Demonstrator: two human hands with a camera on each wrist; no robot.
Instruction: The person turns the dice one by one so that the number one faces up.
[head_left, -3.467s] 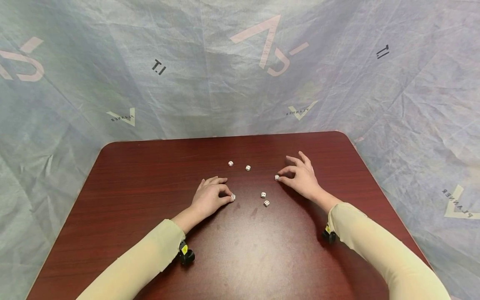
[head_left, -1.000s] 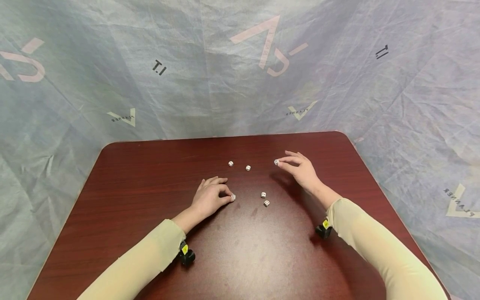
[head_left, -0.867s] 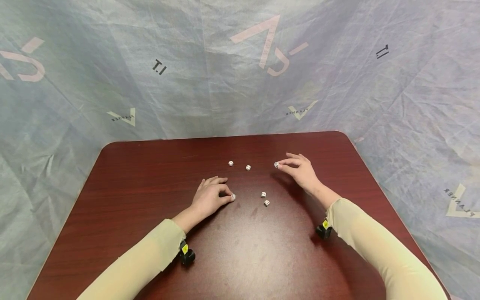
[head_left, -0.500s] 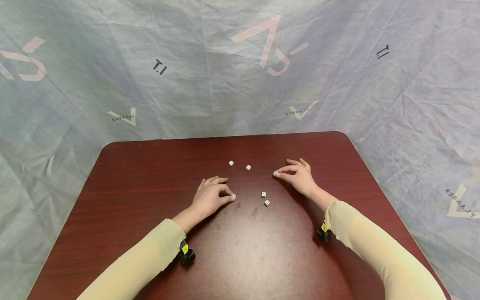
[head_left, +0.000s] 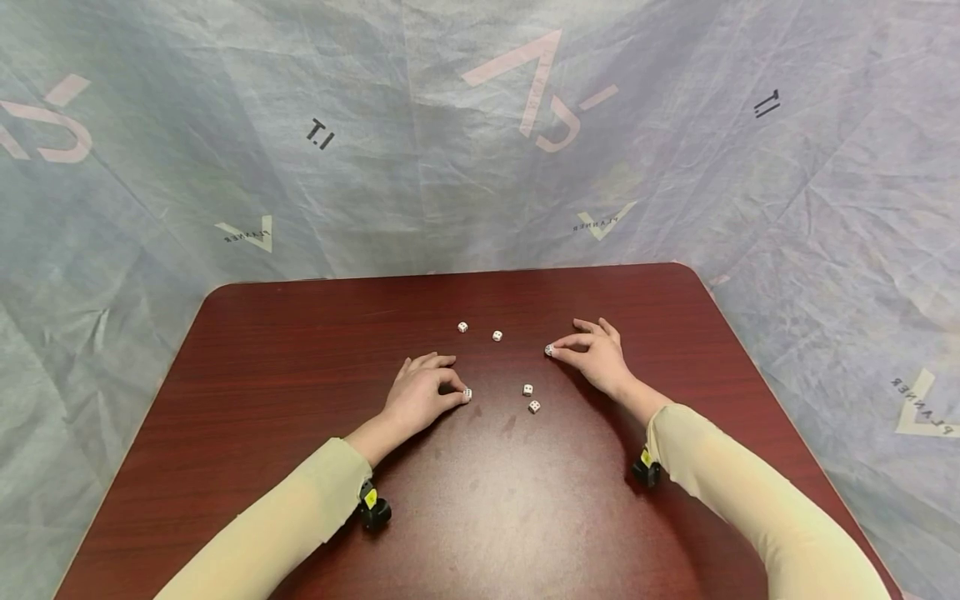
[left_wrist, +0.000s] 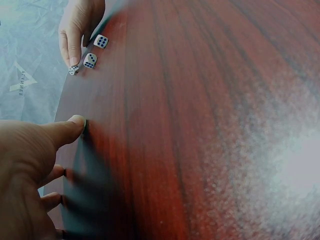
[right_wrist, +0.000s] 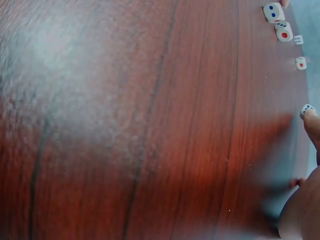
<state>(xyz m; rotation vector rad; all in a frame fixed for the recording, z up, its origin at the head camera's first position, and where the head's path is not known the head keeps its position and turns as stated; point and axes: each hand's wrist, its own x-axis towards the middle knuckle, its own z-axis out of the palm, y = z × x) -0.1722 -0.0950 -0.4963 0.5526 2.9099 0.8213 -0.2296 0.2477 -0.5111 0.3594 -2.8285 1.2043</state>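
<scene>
My left hand (head_left: 420, 393) pinches a white die (head_left: 467, 394) between thumb and fingertips, low over the table's middle; in the left wrist view the thumb hides that die. Farther right, my right hand (head_left: 600, 360) pinches another die (head_left: 550, 350) by its thumb and index finger, the other fingers spread. The die (right_wrist: 307, 108) shows at the thumb tip in the right wrist view; whether it touches the table I cannot tell. Between the hands lie two dice close together, one (head_left: 528, 390) just behind the other (head_left: 534, 407).
Toward the back of the dark red wooden table (head_left: 315, 333) lie two more dice, one left (head_left: 462, 327) and one right (head_left: 497, 336). A pale printed cloth (head_left: 420, 167) hangs around the table's back and sides. Glare brightens the table's front middle.
My right hand first raised its die off the table, then lowered it toward the surface, slightly left of where it was. My left hand and the loose dice have stayed in place.
</scene>
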